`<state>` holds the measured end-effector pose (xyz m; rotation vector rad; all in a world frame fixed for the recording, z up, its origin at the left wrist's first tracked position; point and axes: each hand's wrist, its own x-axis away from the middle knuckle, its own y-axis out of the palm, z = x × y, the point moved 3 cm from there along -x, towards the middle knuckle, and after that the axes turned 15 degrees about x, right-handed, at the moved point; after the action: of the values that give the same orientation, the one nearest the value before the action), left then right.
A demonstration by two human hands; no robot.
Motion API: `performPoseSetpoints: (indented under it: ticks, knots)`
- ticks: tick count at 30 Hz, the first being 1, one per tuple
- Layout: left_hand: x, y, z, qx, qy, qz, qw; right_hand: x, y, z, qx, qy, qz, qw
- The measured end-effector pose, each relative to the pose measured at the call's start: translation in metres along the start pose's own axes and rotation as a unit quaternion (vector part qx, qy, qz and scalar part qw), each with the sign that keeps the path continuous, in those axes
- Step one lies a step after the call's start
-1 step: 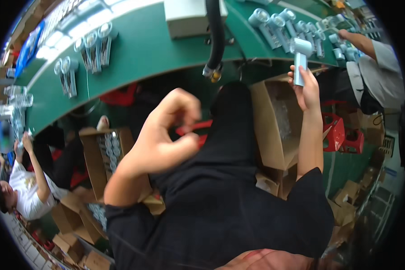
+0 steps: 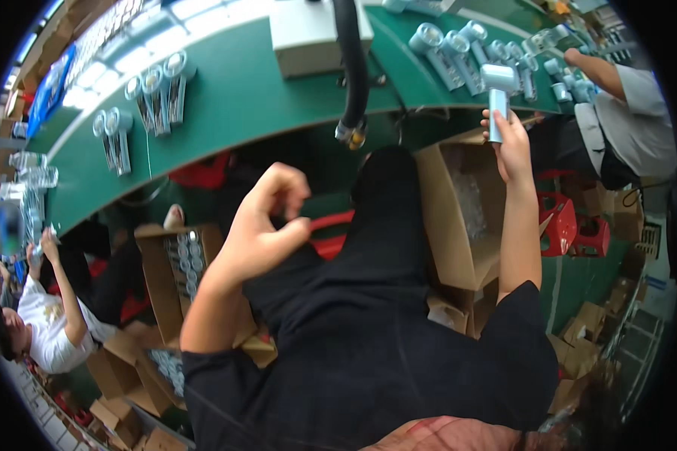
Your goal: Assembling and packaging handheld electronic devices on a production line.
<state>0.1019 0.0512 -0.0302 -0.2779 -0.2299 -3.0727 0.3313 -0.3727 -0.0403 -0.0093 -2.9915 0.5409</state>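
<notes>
My right hand (image 2: pixel 513 146) is wrapped round the handle of a light-blue handheld fan (image 2: pixel 498 94), held upright with its short cylindrical head on top, at the right part of the green table's near edge. More fans of the same kind (image 2: pixel 445 60) lie on the table just beyond it. Over my lap, my left hand (image 2: pixel 259 222) is empty, with its fingers curled and the thumb held apart from them. It is slightly blurred by motion.
A black hose (image 2: pixel 351 68) with a brass fitting hangs ahead, before a white box (image 2: pixel 297 54). Further fans (image 2: pixel 158 94) lie at the left. Open cartons (image 2: pixel 450 218) flank my legs. A person (image 2: pixel 60 323) works at left, another (image 2: pixel 628 113) at right. Red stools (image 2: pixel 560 225) stand right.
My left hand has shifted a little to the left, away from the middle of my lap. The right hand still grips the fan and has moved only slightly. The whole view has tilted a little.
</notes>
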Motion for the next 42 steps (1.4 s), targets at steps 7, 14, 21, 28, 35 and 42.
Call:
performPoseSetpoints:
  ticks: [7, 14, 21, 28, 35, 42]
  knots:
    - [0.02, -0.168, -0.2, -0.354, 0.065, 0.289, 0.887, -0.104, -0.023, 0.01, 0.436, -0.205, 0.15, 0.863]
    - [0.025, -0.236, -0.289, -0.442, -0.005, 0.377, 0.814, -0.151, -0.026, 0.022, 0.428, -0.18, 0.171, 0.869]
    - [-0.019, -0.216, -0.247, -0.545, -0.085, 0.335, 0.764, -0.153, -0.012, 0.019, 0.482, -0.227, 0.172, 0.829]
    - [-0.029, -0.235, -0.26, -0.628, -0.209, 0.247, 0.708, -0.146, -0.017, 0.023, 0.446, -0.26, 0.183, 0.837]
    - [-0.002, -0.235, -0.262, -0.627, -0.163, 0.214, 0.731, -0.123, -0.022, 0.025, 0.354, -0.278, 0.121, 0.885]
    - [0.011, -0.168, -0.239, -0.606, -0.079, 0.171, 0.773, -0.069, -0.096, 0.058, 0.202, -0.305, 0.54, 0.758]
